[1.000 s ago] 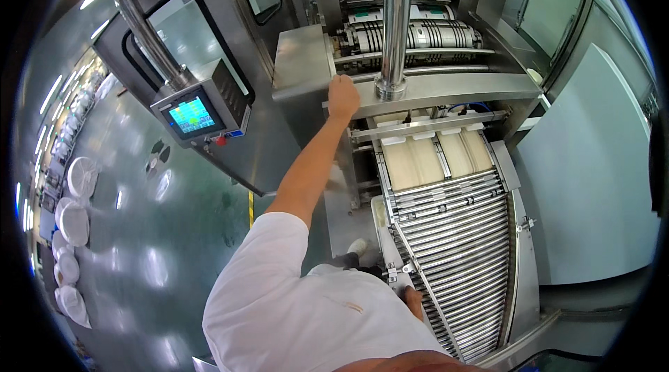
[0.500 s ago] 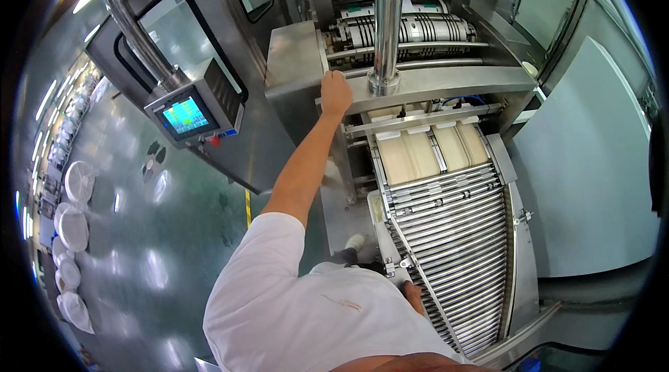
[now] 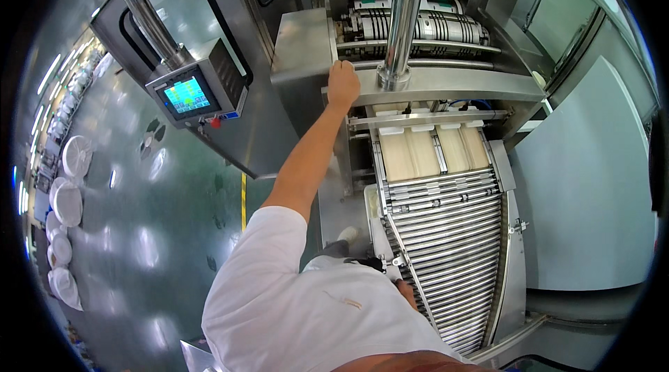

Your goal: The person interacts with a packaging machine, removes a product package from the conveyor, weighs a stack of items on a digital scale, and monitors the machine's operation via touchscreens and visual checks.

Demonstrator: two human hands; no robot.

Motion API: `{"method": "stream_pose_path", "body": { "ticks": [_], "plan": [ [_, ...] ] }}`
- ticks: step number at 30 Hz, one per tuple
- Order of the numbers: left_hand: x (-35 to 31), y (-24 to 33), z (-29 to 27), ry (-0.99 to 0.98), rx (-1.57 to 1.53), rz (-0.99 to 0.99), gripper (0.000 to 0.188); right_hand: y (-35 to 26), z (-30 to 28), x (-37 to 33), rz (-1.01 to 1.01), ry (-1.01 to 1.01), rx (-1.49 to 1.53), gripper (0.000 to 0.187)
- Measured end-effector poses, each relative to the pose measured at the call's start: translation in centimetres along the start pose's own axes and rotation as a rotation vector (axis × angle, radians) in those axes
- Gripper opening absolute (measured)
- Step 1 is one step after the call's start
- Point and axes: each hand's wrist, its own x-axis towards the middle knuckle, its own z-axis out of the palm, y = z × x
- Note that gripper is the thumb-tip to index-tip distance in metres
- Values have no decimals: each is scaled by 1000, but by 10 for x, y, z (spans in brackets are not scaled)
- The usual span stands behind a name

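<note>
My left arm reaches forward, and my left hand (image 3: 343,85) is closed on the left end of the steel crossbeam (image 3: 474,83) of a large machine. My right hand (image 3: 406,294) is low beside the left rail of the roller conveyor (image 3: 446,253); my white shirt covers part of it and its fingers do not show clearly. Pale, flat rectangular sheets (image 3: 408,155) lie side by side at the conveyor's far end, under a metal bar (image 3: 432,119).
Beyond the crossbeam are metal rollers with dark bands (image 3: 421,28), and a steel post (image 3: 404,17) rises from the beam. A control screen (image 3: 187,95) with a red button (image 3: 215,122) hangs at left. A grey curved panel (image 3: 592,191) stands at right. White round bundles (image 3: 67,203) line the floor's far left.
The whole view has shifted slightly, with the machine and screen displaced a little in the picture. Both hands stay at the same places on the machine.
</note>
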Motion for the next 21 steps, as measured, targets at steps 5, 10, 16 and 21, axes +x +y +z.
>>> {"method": "stream_pose_path", "body": {
  "ticks": [5, 10, 16, 21],
  "plan": [
    [1, 9, 3, -22, -3, -25, 5, 14, 2, 4, -140, -32, -50, 43],
    [2, 17, -6, -91, -3, -5, 6, 26, 0, 10, -420, -83, -223, 41],
    [3, 8, -5, -87, -3, -9, 7, -19, -8, 3, 117, -89, 356, 24],
    [5, 16, -4, -111, -19, -71, 4, -38, -3, 9, 259, -145, 583, 26]
  ]
}}
